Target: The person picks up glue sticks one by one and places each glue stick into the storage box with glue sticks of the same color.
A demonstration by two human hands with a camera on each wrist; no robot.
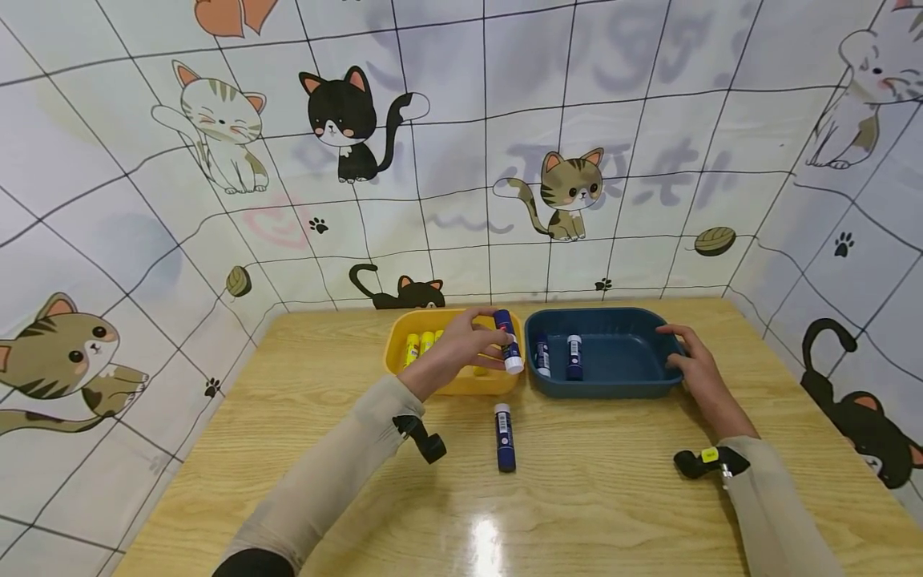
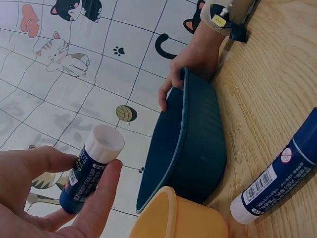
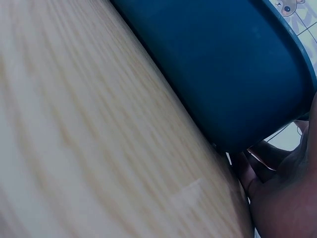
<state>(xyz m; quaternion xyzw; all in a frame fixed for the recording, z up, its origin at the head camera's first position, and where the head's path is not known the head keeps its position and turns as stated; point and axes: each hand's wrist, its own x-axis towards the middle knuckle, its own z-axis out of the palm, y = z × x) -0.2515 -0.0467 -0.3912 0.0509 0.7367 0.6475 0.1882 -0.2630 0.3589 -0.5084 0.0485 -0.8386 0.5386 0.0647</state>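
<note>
My left hand (image 1: 465,344) pinches a navy glue stick (image 1: 508,340) with a white end between thumb and fingers. It is held above the right part of a yellow bin (image 1: 392,353), tilted. Yellow glue sticks (image 1: 413,349) lie in that bin, partly hidden by the hand. Beside it stands a dark blue bin (image 1: 620,389), and two navy glue sticks (image 1: 574,357) lie at its left side. My right hand (image 1: 699,373) grips the blue bin's right end, fingers over the rim, as the left wrist view also shows.
Another navy glue stick (image 1: 505,439) lies on the wooden table (image 1: 346,481) in front of the bins. A wall covering with cat drawings (image 1: 461,160) rises behind the table and on both sides.
</note>
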